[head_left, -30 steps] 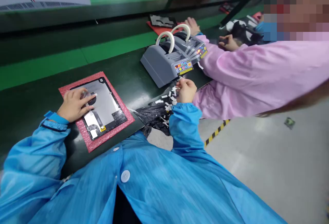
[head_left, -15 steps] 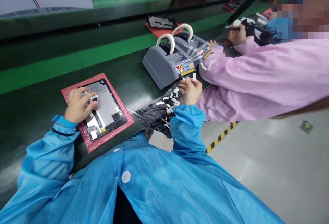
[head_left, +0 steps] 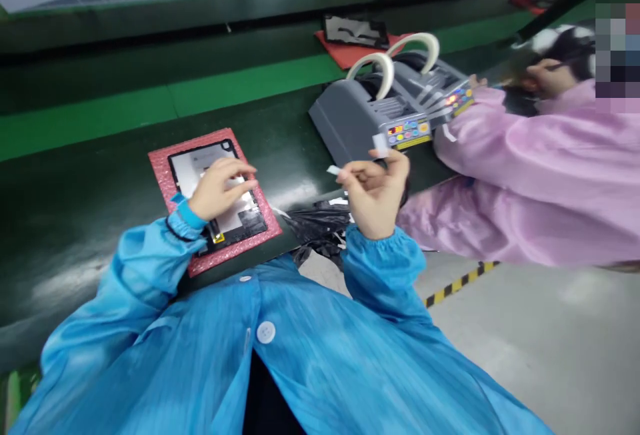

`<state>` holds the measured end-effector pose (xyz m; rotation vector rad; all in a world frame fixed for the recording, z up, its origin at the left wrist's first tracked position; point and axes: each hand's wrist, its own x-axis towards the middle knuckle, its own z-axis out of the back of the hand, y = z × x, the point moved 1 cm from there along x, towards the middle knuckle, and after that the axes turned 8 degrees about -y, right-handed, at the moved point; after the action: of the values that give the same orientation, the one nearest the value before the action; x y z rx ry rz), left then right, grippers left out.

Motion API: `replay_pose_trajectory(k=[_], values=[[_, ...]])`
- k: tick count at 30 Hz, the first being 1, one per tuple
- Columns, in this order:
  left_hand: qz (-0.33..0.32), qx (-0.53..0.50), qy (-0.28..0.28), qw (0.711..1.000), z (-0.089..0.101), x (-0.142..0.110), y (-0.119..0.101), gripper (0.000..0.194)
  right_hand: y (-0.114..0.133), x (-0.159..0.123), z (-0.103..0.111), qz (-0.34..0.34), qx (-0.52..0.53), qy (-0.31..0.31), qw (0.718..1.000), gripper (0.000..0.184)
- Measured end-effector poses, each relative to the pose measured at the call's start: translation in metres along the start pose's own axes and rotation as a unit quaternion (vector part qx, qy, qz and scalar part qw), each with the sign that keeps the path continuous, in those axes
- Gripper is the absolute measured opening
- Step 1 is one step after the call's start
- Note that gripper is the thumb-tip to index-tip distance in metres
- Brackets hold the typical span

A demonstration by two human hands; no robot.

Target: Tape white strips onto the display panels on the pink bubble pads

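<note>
A flat panel with a grey back and black border (head_left: 197, 162) lies on a red bubble-wrap sheet (head_left: 163, 165) on the dark green belt. My left hand (head_left: 217, 188) rests on the panel, fingers curled and pressing its surface. My right hand (head_left: 375, 188) is raised in front of the grey tape dispenser (head_left: 350, 118), pinching small white tape strips (head_left: 380, 145) at its fingertips; another strip (head_left: 333, 170) sticks out to the left. Both sleeves are blue.
A second dispenser (head_left: 435, 78) stands behind the first. A person in a pink coat (head_left: 540, 168) works at the right. Black plastic with white scraps (head_left: 320, 222) hangs at the belt edge. Another panel on a red sheet (head_left: 355, 35) lies farther back. Grey floor with yellow-black tape (head_left: 455, 285) is below.
My right hand lifted from the scrap pile near the belt edge up toward the dispenser, with tape strips now on its fingers. My left hand stayed on the panel. The view shifted left.
</note>
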<state>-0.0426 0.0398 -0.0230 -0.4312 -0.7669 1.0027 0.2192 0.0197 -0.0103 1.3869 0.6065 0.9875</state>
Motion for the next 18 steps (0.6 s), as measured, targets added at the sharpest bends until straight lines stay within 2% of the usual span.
replay_pose_trajectory(k=[3, 7, 9, 13, 18], values=[[0.028, -0.100, -0.002, 0.995, -0.016, 0.003, -0.010, 0.043, 0.009, -0.024, -0.036, -0.051, 0.032, 0.158, 0.986, 0.048], [0.061, -0.135, -0.004, 0.989, -0.020, -0.001, -0.009, 0.042, 0.002, -0.033, -0.067, -0.061, 0.050, 0.265, 0.961, 0.052], [0.093, -0.128, -0.009, 0.987, -0.017, -0.004, -0.006, 0.041, -0.005, -0.030, -0.072, -0.040, 0.048, 0.291, 0.955, 0.053], [0.162, -0.122, -0.024, 0.979, -0.013, -0.010, -0.001, 0.032, -0.016, -0.022, -0.073, 0.000, 0.048, 0.298, 0.953, 0.051], [0.182, -0.123, -0.022, 0.975, -0.014, -0.012, 0.001, 0.027, -0.021, -0.025, -0.081, -0.012, 0.058, 0.319, 0.946, 0.048]])
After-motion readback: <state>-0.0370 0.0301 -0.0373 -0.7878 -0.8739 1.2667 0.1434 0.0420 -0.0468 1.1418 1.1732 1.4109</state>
